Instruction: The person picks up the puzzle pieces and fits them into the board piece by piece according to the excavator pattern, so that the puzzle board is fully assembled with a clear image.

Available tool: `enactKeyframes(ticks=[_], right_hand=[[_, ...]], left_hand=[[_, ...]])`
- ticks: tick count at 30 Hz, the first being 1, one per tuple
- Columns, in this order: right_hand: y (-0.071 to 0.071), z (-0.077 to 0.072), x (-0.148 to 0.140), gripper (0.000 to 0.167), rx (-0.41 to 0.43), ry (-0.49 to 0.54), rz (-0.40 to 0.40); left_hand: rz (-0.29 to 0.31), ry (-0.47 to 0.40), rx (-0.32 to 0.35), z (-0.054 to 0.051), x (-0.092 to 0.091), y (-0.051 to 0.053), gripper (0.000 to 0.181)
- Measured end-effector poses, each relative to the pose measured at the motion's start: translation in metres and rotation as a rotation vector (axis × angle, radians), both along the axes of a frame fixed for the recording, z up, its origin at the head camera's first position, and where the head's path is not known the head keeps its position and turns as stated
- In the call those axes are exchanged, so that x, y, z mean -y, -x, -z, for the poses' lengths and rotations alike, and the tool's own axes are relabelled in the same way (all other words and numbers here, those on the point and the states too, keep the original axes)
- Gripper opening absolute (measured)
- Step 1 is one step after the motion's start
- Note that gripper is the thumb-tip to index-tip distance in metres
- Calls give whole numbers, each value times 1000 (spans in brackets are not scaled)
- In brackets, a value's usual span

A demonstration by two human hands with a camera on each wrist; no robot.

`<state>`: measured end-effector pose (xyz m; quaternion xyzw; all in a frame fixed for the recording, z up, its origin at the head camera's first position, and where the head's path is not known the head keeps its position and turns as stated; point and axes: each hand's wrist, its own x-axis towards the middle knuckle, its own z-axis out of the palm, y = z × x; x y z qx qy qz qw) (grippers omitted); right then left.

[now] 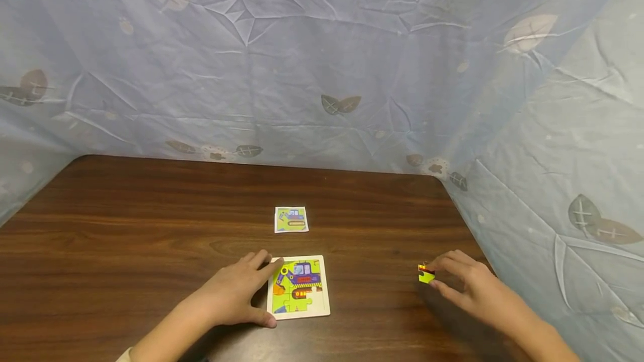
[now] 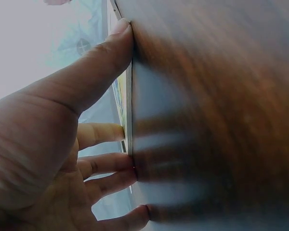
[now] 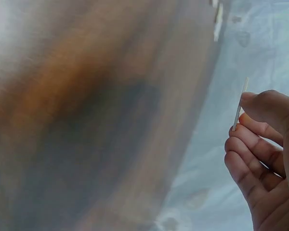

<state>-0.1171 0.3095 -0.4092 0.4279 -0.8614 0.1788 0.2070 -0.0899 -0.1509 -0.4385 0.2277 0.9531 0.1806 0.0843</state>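
A square jigsaw board (image 1: pixel 326 295) with a white frame lies on the table, its picture showing a blue and purple digger on green. One gap shows white at its lower right. My left hand (image 1: pixel 236 289) rests against the board's left side, thumb at the near corner and index finger at the far corner. In the left wrist view, the left hand's thumb (image 2: pixel 103 62) and fingertips touch the board's edge. Off to the right, my right hand (image 1: pixel 470 284) pinches a green puzzle piece (image 1: pixel 426 276) above the table. The right wrist view shows this piece (image 3: pixel 239 106) edge-on between thumb and fingers.
A small reference card (image 1: pixel 291 220) with the same digger picture lies beyond the board on the dark wooden table (image 1: pixel 151 222). Pale patterned cloth (image 1: pixel 302 71) hangs behind the table and along its right side.
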Motion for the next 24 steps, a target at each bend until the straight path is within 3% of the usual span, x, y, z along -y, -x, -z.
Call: enactKeyframes(ticks=[4,8,11,18,24], right_hand=[[2,-13,-1,15,-54,27,-35],[2,-22,0,20,-84,19,-28],[0,-26,1,15,-81,3,-12],[-3,-26,9,35,-46,-21,-1],[-6,-21,30,42,18,-48,-25]], left_hand=[[4,-4,2,2,0,0,109],[4,-4,2,2,1,1,109],[5,-2,1,2,1,1,109],[3,-2,7,1,2,0,109],[-4,-2,28,-3,1,-1,109]])
